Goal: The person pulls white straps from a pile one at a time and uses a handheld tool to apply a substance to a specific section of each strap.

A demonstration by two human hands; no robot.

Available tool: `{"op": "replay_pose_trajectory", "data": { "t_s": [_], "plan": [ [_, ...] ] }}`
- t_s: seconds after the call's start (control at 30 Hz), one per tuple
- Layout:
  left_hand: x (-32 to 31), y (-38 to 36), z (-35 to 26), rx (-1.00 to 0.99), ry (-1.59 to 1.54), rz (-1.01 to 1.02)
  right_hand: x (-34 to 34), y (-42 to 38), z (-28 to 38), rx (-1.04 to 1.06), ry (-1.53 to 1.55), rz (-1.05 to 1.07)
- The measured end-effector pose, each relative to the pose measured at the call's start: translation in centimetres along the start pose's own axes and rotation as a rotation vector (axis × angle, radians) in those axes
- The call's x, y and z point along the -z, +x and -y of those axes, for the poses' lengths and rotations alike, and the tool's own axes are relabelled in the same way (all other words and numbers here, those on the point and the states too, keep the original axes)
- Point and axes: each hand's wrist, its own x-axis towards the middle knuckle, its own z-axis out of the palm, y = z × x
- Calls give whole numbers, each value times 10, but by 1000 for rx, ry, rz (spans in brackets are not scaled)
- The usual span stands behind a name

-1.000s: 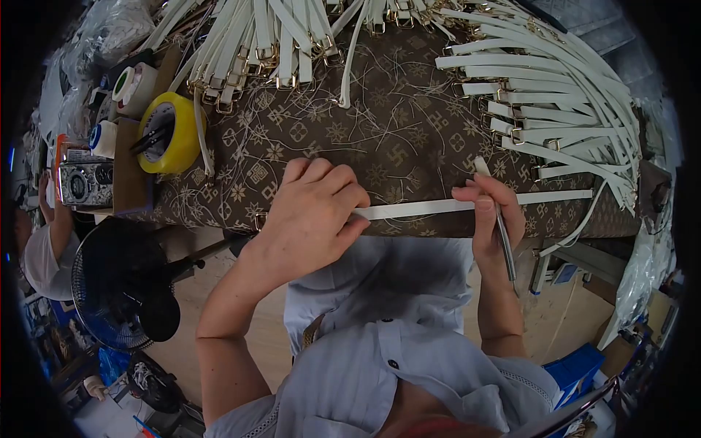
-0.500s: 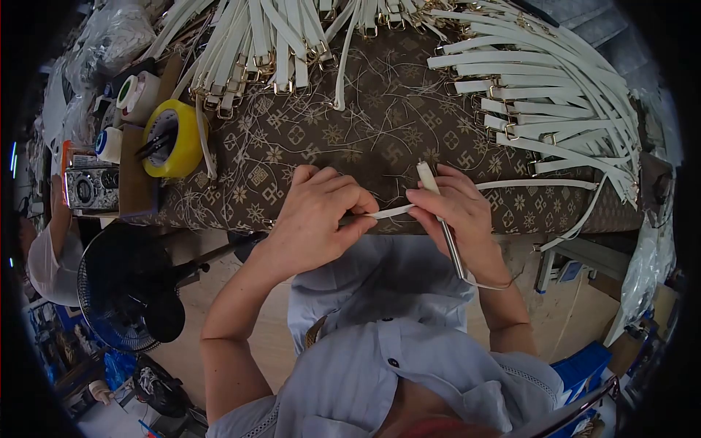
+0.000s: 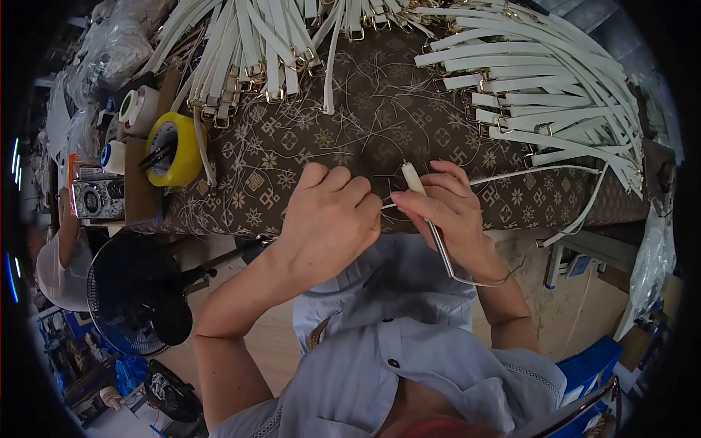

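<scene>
My left hand (image 3: 330, 219) is closed, knuckles up, over one end of a narrow white strap (image 3: 533, 172); its fingertips are hidden. Between thumb and fingers, my right hand (image 3: 451, 208) holds a pen-like tool (image 3: 413, 179) with a white upper part and a thin metal shaft slanting down toward me. A thin cord or thread trails from the shaft's lower end past my wrist. The strap passes by my right fingertips, runs right along the cloth-covered surface (image 3: 350, 139), and bends down over its front edge. A short piece of strap shows between my hands.
White buckled straps (image 3: 569, 102) lie fanned at the right, with another bunch (image 3: 270, 44) at the back. Loose threads litter the cloth. A yellow tape roll (image 3: 191, 157) and a small patterned box (image 3: 100, 198) stand left. Below is a black fan (image 3: 135, 292); another person's arm (image 3: 68, 230) shows behind it.
My left hand has rolled over so its knuckles face up, covering more of the strap. My right hand and the tool have shifted slightly left. The view has moved a little.
</scene>
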Motion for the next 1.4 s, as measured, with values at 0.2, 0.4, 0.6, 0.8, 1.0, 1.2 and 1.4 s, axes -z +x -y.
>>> {"op": "replay_pose_trajectory", "data": {
  "t_s": [0.2, 0.4, 0.6, 0.8, 1.0, 1.2, 1.4],
  "plan": [
    [0, -4, 11, 128, -300, 92, 1, 1, 2, 4, 39, 1],
    [2, -6, 29, 296, -700, 204, 1, 2, 0, -10, 43, -22],
    [13, -14, 22, 148, -436, 206, 4, 5, 4, -95, 109, -7],
    [12, -20, 9, 172, -376, 166, 21, 26, 18, -69, 201, 86],
    [22, -20, 2, 95, -374, 133, 32, 44, 31, -66, 267, 260],
    [21, -24, -3, 88, -400, 96, 38, 50, 37, 5, 165, 338],
    [19, -27, -6, 159, -516, 138, 47, 57, 48, 232, -67, 442]
  ]
}}
